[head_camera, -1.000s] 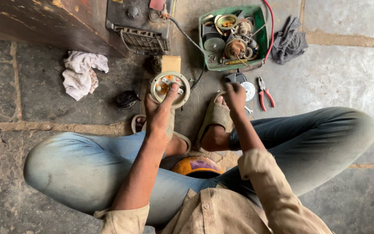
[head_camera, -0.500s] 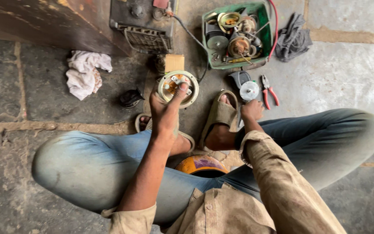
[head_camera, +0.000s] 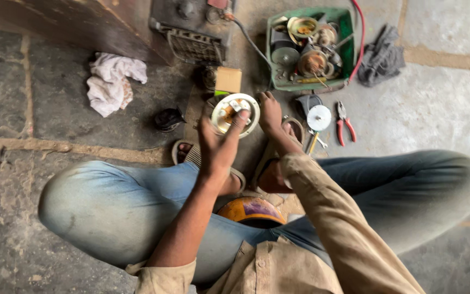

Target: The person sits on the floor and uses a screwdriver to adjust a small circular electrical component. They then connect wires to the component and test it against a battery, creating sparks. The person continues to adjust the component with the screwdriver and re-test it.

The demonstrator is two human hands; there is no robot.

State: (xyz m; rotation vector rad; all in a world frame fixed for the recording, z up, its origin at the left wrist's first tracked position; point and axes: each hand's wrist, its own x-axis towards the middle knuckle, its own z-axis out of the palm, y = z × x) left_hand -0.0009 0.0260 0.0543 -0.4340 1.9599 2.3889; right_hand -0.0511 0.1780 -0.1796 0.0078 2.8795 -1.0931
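The left hand (head_camera: 220, 142) holds up a round disc (head_camera: 235, 114), and its fingers (head_camera: 239, 121) are closed on the lower edge of it. The disc has a pale cream rim, and inside are orange-brown parts and some small white pieces; it looks worn and a little dirty. The right hand (head_camera: 270, 111) is just beside the disc at its right edge, with the fingers bent, but I cannot tell if they grip it. The person sits with folded legs in blue jeans on a grey stone floor (head_camera: 441, 125) which is dusty and stained. On the floor are a green tray (head_camera: 347, 22) full of metal parts, red pliers (head_camera: 345, 122), a white cloth (head_camera: 110, 81), a dark cloth (head_camera: 381, 56) and a small white disc (head_camera: 319, 117).
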